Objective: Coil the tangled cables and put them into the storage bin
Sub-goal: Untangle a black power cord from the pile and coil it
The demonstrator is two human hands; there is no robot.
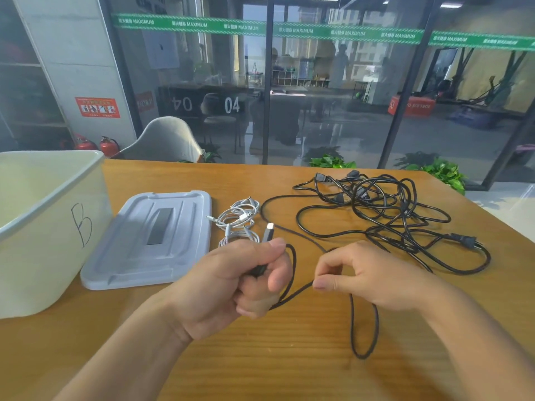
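My left hand (246, 285) grips the plug end of a thin black cable (363, 340); its silver connector (269, 230) sticks up past my thumb. A short loop of that cable curves from my left fist to my right hand (364, 273), which pinches it between thumb and forefinger. Below my right hand the cable hangs in a long loop on the table. A tangled pile of black power cables (388, 209) lies at the far right. A small bundle of white cables (240, 221) lies behind my left hand. The cream storage bin (52, 227), marked B, stands at the left.
The bin's grey lid (153, 238) lies flat between the bin and the white cables. The wooden table (260, 366) ends at a glass wall behind, with a grey chair (165, 140) and green plants beyond the far edge.
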